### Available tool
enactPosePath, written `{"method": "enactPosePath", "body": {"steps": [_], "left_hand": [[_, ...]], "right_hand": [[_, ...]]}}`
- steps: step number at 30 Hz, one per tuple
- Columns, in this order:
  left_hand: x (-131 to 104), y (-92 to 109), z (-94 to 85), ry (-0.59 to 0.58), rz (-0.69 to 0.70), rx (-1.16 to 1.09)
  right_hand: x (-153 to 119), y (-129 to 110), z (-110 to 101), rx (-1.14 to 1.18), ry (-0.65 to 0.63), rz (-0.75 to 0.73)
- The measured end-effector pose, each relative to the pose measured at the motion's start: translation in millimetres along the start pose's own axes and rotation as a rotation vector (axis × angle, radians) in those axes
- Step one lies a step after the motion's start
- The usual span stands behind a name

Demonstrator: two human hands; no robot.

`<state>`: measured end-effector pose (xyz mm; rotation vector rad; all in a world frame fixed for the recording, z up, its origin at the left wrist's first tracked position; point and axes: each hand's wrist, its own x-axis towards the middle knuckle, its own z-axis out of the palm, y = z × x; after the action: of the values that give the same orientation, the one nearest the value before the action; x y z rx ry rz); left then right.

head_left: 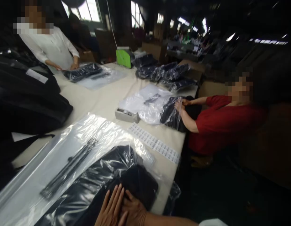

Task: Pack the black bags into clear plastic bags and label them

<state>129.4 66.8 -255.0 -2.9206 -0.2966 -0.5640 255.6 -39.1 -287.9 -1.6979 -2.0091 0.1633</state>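
A folded dark garment, partly inside a clear plastic bag, lies at the near edge of the table. My left hand rests flat on the dark cloth with its fingers stretched out. Right beside it, my right hand presses on the same cloth, its thumb side touching the left hand. Neither hand grips anything. Under and left of the garment spreads a stack of clear bags with black print.
A tape dispenser and label sheets lie ahead. Dark garments are piled left. One person in red handles a bagged garment at right; another in white works at the far left. Bagged garments lie farther back.
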Motion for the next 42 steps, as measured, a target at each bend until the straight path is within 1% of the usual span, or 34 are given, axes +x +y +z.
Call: {"method": "enactPosePath", "body": {"steps": [1, 2, 4, 6, 8, 10, 11, 12, 14, 15, 17, 18, 20, 21, 23, 24, 25, 27, 31, 33, 35, 36, 37, 39, 42], "left_hand": [[-4, -3, -10.4, -0.094, 0.023, -0.015], [-4, -4, -17.9, -0.143, 0.022, -0.023], [-1, -4, -24.2, -0.213, 0.005, -0.049], [3, -2, -24.2, -0.258, -0.013, -0.083], [5, 1, -24.1, -0.276, -0.036, -0.114], [7, 3, -25.7, -0.282, -0.064, -0.132], [9, 4, -27.1, -0.287, -0.076, -0.136], [10, 6, -28.5, -0.294, -0.087, -0.137], [14, 10, -31.0, -0.306, -0.101, -0.135], [16, 12, -32.1, -0.306, -0.111, -0.13], [19, 17, -33.6, -0.297, -0.137, -0.117], [21, 19, -34.2, -0.29, -0.147, -0.112], [22, 22, -34.6, -0.278, -0.153, -0.109], [23, 23, -34.5, -0.276, -0.148, -0.111], [22, 23, -34.0, -0.278, -0.14, -0.111], [22, 23, -33.7, -0.281, -0.141, -0.106], [22, 23, -33.6, -0.284, -0.144, -0.099], [22, 22, -33.9, -0.293, -0.152, -0.087], [24, 21, -36.7, -0.296, -0.149, -0.09], [25, 21, -38.0, -0.292, -0.15, -0.096], [26, 20, -38.6, -0.291, -0.15, -0.103], [26, 20, -38.7, -0.29, -0.15, -0.105], [26, 20, -38.8, -0.289, -0.151, -0.105], [27, 21, -39.3, -0.29, -0.154, -0.105], [27, 22, -40.3, -0.3, -0.156, -0.098]], "right_hand": [[-15, -8, 2, 0.038, -0.037, -0.022], [-28, -13, 3, 0.064, -0.067, -0.041], [-47, -17, 2, 0.089, -0.102, -0.05], [-60, -19, -3, 0.103, -0.103, -0.015], [-72, -25, -12, 0.116, -0.09, 0.025], [-89, -36, -24, 0.129, -0.023, 0.093], [-99, -42, -30, 0.129, 0.041, 0.154], [-110, -46, -37, 0.117, 0.131, 0.247], [-131, -48, -49, 0.053, 0.35, 0.524], [-139, -43, -54, 0.019, 0.458, 0.683], [-147, -23, -64, -0.006, 0.648, 0.97], [-147, -9, -68, 0.018, 0.722, 1.071], [-139, 22, -77, 0.128, 0.788, 1.178], [-133, 36, -82, 0.194, 0.778, 1.206], [-121, 57, -92, 0.32, 0.689, 1.239], [-117, 64, -98, 0.37, 0.64, 1.249], [-115, 68, -103, 0.412, 0.605, 1.258], [-114, 71, -115, 0.487, 0.585, 1.251], [-118, 69, -139, 0.66, 0.66, 1.185], [-118, 65, -143, 0.883, 0.751, 1.117], [-115, 61, -139, 1.19, 0.868, 1.017], [-114, 58, -133, 1.313, 0.925, 0.977], [-112, 55, -125, 1.388, 0.976, 0.961], [-108, 51, -106, 1.384, 1.042, 1.009], [-99, 45, -79, 1.274, 1.079, 1.112]]}}
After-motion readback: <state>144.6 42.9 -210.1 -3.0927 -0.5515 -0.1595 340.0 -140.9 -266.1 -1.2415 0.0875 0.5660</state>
